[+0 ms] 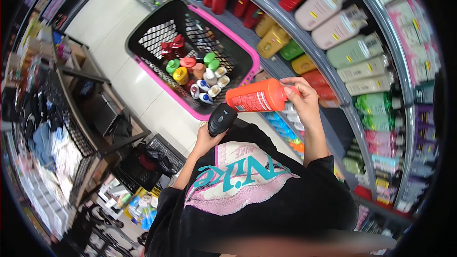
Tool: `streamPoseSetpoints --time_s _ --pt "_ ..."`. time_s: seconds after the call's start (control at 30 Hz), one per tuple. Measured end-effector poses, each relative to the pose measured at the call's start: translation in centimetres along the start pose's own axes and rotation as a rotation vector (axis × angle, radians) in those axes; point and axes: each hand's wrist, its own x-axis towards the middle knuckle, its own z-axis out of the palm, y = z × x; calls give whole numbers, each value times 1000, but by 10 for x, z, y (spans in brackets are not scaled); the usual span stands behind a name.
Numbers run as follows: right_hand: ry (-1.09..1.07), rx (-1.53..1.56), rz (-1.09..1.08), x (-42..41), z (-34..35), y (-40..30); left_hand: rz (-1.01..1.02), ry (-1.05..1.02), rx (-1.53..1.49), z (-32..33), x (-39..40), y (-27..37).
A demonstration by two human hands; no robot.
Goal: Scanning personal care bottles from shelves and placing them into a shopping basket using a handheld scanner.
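My right hand grips an orange plastic bottle by its pump top; the bottle lies on its side in the air, its labelled face towards me. My left hand holds a black handheld barcode scanner, its head close to the bottle's base. Beyond both hands is a black shopping basket with a pink rim. Inside it stand several pump and capped bottles, among them a yellow-topped bottle, green-topped ones and white ones with blue tops.
Shelves with grey metal edges run along the right, filled with bottles in red, yellow, pink and green. At the left stand a dark-framed rack and a heap of clothes. A black keyboard lies near my left arm. Pale tiled floor shows around the basket.
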Motion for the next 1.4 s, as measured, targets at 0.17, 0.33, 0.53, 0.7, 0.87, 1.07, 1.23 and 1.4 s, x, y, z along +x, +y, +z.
streamPoseSetpoints --time_s 0.17,0.33,0.53,0.7,0.87,1.07,1.23,1.4 --pt "229 -90 174 -54 -21 22 -62 -195 -44 10 -3 2" --pt "594 184 472 -107 -65 91 -9 -304 -56 25 -6 -3" --pt "999 485 511 -142 -103 136 -15 -441 -33 35 -10 -17" --pt "1214 643 364 -139 -139 168 25 -389 -14 39 -4 -11" --pt "1341 657 393 -124 -181 203 34 -340 49 50 4 -9" --pt "1380 599 412 -99 -207 225 16 -273 53 62 9 -7" --pt "1297 426 473 -90 -229 228 10 -210 33 71 11 -5" --pt "1197 173 489 -65 -233 213 -19 -165 57 79 13 -2"
